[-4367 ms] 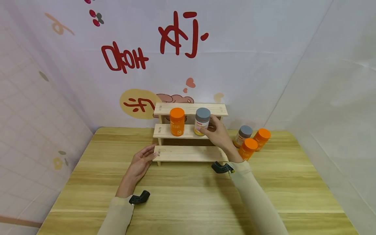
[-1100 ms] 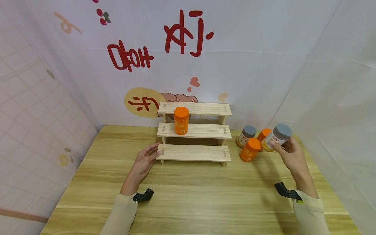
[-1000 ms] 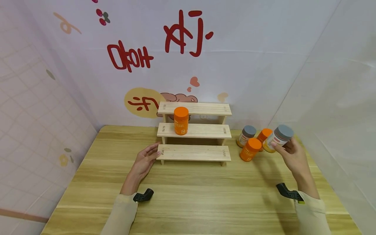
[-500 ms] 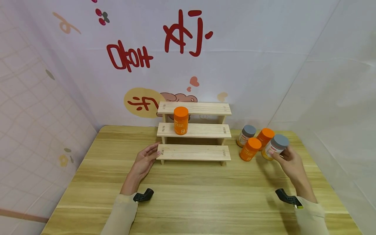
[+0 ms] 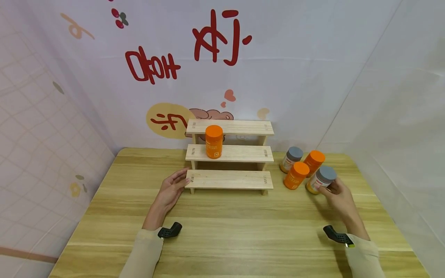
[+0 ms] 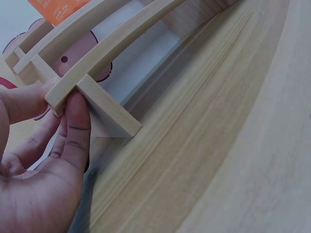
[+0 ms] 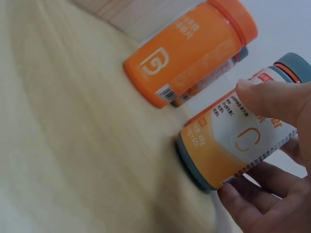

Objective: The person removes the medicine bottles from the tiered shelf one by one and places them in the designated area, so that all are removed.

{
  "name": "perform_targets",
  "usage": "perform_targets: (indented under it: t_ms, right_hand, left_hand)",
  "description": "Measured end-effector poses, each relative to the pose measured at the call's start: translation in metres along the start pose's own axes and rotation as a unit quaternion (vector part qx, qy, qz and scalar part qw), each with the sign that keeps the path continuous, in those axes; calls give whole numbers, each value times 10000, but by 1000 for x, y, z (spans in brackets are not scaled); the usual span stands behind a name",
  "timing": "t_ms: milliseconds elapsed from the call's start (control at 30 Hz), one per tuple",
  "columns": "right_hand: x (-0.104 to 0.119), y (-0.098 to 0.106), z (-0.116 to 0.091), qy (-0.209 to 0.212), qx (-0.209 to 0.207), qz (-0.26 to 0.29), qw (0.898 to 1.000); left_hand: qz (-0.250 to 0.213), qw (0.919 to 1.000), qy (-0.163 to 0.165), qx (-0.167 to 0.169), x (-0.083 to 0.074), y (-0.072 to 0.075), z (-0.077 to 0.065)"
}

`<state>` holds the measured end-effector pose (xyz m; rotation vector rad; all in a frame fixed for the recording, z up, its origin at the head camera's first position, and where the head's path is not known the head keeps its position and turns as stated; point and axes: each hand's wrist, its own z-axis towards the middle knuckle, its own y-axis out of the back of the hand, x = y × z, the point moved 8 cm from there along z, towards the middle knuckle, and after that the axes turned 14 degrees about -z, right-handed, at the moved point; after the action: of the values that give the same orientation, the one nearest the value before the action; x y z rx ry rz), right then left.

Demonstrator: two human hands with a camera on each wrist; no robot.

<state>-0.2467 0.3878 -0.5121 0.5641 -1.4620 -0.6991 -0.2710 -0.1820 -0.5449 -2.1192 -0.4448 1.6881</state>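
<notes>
My right hand (image 5: 338, 197) grips a grey-capped supplement bottle (image 5: 320, 180) with a white and yellow label, at the right of the table. In the right wrist view the thumb presses the label of this bottle (image 7: 238, 128) and the fingers wrap behind it; its base is close over the tabletop. At the left end of a three-tier wooden shelf (image 5: 229, 179), my left hand (image 5: 171, 193) pinches the lowest board between thumb and fingers, as the left wrist view shows. An orange bottle (image 5: 214, 143) stands on the middle tier, left of centre.
Beside the held bottle stand a front orange bottle (image 5: 296, 175), a rear orange bottle (image 5: 314, 162) and another grey-capped bottle (image 5: 292, 159). A printed white backdrop (image 5: 295, 77) rises behind the wooden table (image 5: 243, 239).
The right hand has carried the grey-capped bottle off the middle tier to the right, then lowered it towards the table beside the other bottles. The left hand keeps its hold on the shelf.
</notes>
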Motion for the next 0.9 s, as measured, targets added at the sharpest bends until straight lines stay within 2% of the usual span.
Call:
perform_targets:
  t_ms: [167,300,467,767,900]
  right_hand:
    - [-7,-5,0,-64,94,10,9999]
    - [-3,-4,0,44,54,-54,10000]
    - [9,5,-3,269,-28,-156,9995]
    - [32,28,-3,153,-195,-366,9990]
    - [48,38,-2,327,-364,-418,9979]
  left_hand:
    - [9,10000,-15,-12,0,-1,0]
    - [-8,10000,-20,-29,0,-1,-1]
    - [-36,10000,-13,-7,-1,-1,-1]
    - [-36,10000,-84,-12,0,1,1]
    - [-48,10000,-69,-24,1,1,1]
